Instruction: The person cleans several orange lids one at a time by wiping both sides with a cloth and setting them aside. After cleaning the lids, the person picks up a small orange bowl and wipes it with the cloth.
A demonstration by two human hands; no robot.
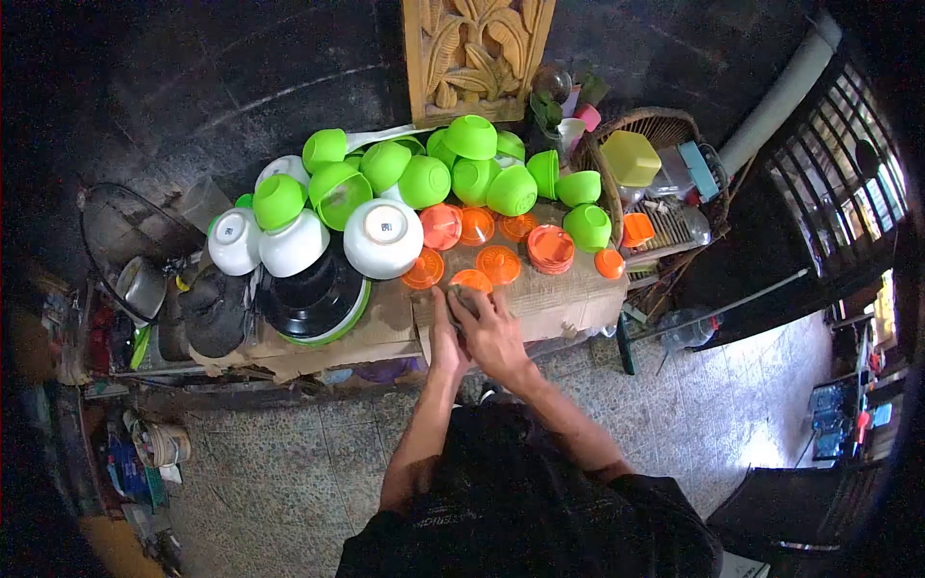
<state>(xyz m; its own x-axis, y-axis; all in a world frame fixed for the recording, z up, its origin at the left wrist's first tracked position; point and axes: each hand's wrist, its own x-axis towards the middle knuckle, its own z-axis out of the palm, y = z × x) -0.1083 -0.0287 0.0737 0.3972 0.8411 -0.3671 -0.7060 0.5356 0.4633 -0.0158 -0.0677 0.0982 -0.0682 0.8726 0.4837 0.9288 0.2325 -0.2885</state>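
Shirt (pixel 520 511), grip (pixel 493 332) over cardboard edge (pixel 568 324), open floor (pixel 279 453)

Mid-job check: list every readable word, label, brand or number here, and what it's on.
Nothing reads clearly.
Base mark, rightmost white bowl: too small to read.
Base mark, leftmost white bowl: too small.
Lettering, black shirt: blurred.

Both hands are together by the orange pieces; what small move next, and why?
Perhaps have the right hand lift the nearest orange piece, close by its fingertips, onto the orange stack: other orange pieces are already piled there.
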